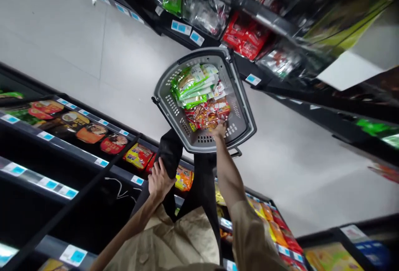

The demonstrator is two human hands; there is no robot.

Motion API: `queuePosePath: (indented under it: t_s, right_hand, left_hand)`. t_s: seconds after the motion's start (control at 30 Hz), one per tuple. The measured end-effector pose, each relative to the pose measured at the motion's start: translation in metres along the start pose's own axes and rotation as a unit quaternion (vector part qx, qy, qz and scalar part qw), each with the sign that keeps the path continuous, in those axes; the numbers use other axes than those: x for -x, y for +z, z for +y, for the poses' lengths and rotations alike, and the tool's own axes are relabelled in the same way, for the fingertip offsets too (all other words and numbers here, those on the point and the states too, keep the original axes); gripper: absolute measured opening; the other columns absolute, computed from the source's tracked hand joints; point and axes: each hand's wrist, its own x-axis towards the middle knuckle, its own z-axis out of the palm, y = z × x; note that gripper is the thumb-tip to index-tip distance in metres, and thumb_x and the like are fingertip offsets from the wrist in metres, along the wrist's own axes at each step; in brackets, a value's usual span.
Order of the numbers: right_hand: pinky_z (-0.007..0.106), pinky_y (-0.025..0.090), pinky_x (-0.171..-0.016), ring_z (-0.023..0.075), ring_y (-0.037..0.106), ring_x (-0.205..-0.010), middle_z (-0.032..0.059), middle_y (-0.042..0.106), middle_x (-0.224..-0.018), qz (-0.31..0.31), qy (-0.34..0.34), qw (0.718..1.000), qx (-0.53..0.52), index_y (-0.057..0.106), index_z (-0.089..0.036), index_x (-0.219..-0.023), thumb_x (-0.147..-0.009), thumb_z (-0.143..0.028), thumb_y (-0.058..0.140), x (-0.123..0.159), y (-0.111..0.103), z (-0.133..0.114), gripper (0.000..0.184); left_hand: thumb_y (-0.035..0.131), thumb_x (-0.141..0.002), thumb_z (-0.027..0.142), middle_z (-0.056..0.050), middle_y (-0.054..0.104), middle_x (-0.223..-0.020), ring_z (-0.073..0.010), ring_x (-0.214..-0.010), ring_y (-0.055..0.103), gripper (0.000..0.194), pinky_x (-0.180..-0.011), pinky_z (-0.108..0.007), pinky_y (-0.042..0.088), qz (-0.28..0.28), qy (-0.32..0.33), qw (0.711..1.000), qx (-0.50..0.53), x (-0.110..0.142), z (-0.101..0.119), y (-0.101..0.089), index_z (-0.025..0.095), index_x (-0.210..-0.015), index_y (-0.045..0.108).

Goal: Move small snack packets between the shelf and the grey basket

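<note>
Floor [131,67]: pale grey, running between two shelf units.
Far-right shelf unit [271,21]: dark, stocked with bagged goods, red packs [246,36] among them.
Near-left shelf unit [73,149]: dark, tiered, carrying round-topped packages [92,133] and bright packets.
Basket [238,138]: one, grey, perforated walls, dark-trimmed rim; mid-scene, just beyond your knees, close to the far-right shelf unit.
Green packets [190,86]: several, overlapping in a pile, far side of the basket.
Red packets [205,113]: several, transparent in part, in the basket on the near side of the green ones.
Your left hand [160,181]: laid on your dark-trousered knee [170,154], fingers slightly apart.
Your right hand [220,129]: inside the basket's near side, at the red packets; you cannot tell whether its fingers are clamped on one.
Price labels [197,38]: white and blue, along the shelf edges.
</note>
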Motion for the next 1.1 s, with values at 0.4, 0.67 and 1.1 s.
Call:
queuePosePath:
  t_s: [0.4,0.67,1.1]
  right_hand:
    - [0.034,0.044,-0.106,0.0271,0.054,-0.126,0.0166,0.058,-0.139,-0.017,-0.002,0.998,0.052,0.049,-0.015,-0.140,-0.083,-0.020,0.074,0.009,0.016,0.001,0.062]
    - [0.034,0.050,-0.095,0.0281,0.068,-0.115,0.0214,0.071,-0.124,-0.110,-0.038,0.981,0.153,0.070,-0.014,-0.125,-0.098,-0.015,0.055,0.033,0.016,-0.014,0.032]
    - [0.041,0.049,-0.101,0.0315,0.068,-0.118,0.0257,0.073,-0.116,-0.086,-0.032,0.990,0.109,0.074,-0.010,-0.117,-0.094,-0.012,0.054,0.036,0.027,-0.026,0.031]
  left_hand:
    - [0.073,-0.076,0.052,-0.024,0.058,-0.132,-0.0367,-0.115,0.063,0.107,-0.086,-0.043,0.056,0.008,0.006,1.000,0.013,-0.007,-0.014,0.005,0.000,-0.159,0.029]
    - [0.071,-0.078,0.050,-0.024,0.058,-0.134,-0.0364,-0.115,0.063,0.103,-0.085,-0.042,0.056,0.015,0.007,0.999,0.029,-0.002,-0.015,0.005,0.002,-0.158,0.030]
    - [0.070,-0.080,0.046,-0.023,0.059,-0.131,-0.0350,-0.108,0.066,0.098,-0.081,-0.042,0.057,0.037,0.005,0.996,0.078,0.004,-0.015,0.030,0.005,-0.160,0.031]
